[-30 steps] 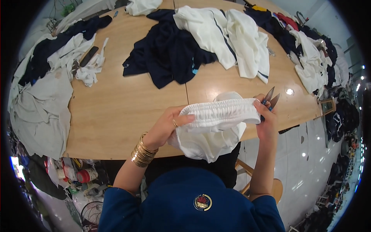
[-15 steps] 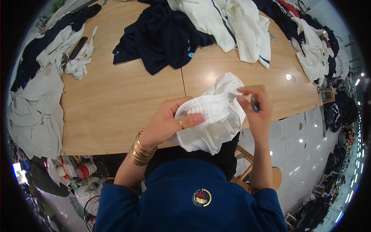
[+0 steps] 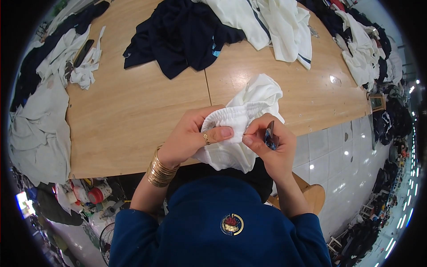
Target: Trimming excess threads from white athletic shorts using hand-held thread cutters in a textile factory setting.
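Note:
A white garment [image 3: 262, 93] with a gathered elastic waistband is bunched up at the table's near edge. My left hand [image 3: 195, 133] grips the waistband, thumb pressed on top and fingers tucked under the cloth out of sight. My right hand [image 3: 273, 144] is closed, its thumb and forefinger pinched together at the waistband seam beside the left thumb. Whether a thread lies in that pinch is too small to tell. Tucked in the same palm is a small dark, pointed tool with some blue, which looks like thread snips [image 3: 271, 136].
The wooden table [image 3: 133, 120] bears a navy garment [image 3: 173, 40] and white trousers [image 3: 284, 35] at the far side. Grey-white cloth [image 3: 40, 129] hangs over the left edge, near a dark slim object [image 3: 83, 53]. More garments [image 3: 360, 49] pile up at far right. A wooden stool [image 3: 313, 199] stands below.
My right hand has moved left and down from the garment's right side to the waistband by my left thumb. The tool in its palm shows more. The view has shifted slightly.

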`<state>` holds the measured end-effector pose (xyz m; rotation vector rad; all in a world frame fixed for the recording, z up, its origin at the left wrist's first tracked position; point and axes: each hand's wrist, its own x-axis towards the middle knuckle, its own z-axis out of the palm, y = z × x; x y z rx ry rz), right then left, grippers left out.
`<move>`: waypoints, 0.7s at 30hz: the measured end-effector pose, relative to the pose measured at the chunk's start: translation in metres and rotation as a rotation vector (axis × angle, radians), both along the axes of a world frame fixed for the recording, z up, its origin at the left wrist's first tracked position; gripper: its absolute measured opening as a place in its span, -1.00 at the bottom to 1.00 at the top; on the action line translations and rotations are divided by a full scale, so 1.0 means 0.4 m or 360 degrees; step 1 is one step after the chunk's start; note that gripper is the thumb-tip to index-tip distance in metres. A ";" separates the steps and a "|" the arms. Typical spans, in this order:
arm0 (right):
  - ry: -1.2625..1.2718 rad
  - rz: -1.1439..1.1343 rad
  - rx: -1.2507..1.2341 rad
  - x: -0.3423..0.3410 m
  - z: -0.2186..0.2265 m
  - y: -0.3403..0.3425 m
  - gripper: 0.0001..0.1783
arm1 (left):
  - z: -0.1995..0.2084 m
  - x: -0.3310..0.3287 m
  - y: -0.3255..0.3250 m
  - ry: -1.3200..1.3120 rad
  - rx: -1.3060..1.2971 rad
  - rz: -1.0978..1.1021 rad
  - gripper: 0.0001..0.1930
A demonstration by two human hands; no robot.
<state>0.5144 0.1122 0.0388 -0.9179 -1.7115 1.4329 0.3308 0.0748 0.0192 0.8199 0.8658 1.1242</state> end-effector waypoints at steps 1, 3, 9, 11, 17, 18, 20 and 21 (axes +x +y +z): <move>0.0036 -0.0024 -0.0107 -0.004 -0.001 -0.004 -0.86 | -0.002 -0.002 0.000 -0.0054 -0.0010 -0.0010 -0.66; 0.0071 -0.0049 -0.0217 -0.003 0.000 -0.009 -0.86 | -0.009 -0.006 0.000 -0.0015 0.0012 -0.0032 -0.66; -0.0223 0.0021 -0.0129 0.039 0.053 0.002 -0.78 | -0.017 -0.012 -0.003 0.0048 0.0060 -0.0037 -0.63; -0.0306 -0.0120 0.0130 0.049 0.069 0.014 -0.69 | -0.014 -0.014 -0.002 0.0054 0.0041 -0.0018 -0.57; -0.0713 -0.0114 0.0664 0.066 0.109 0.016 -0.57 | 0.001 -0.017 -0.005 0.0163 0.0078 -0.0014 -0.66; -0.0886 -0.0012 0.0974 0.065 0.111 0.020 -0.57 | 0.009 -0.015 -0.003 0.0193 0.0093 -0.0018 -0.69; -0.1080 0.0082 0.1261 0.057 0.108 0.014 -0.66 | 0.016 -0.012 -0.004 0.0224 0.0103 -0.0018 -0.72; -0.1079 0.0083 0.1261 0.056 0.103 0.012 -0.66 | 0.019 -0.011 -0.005 0.0256 0.0117 -0.0007 -0.73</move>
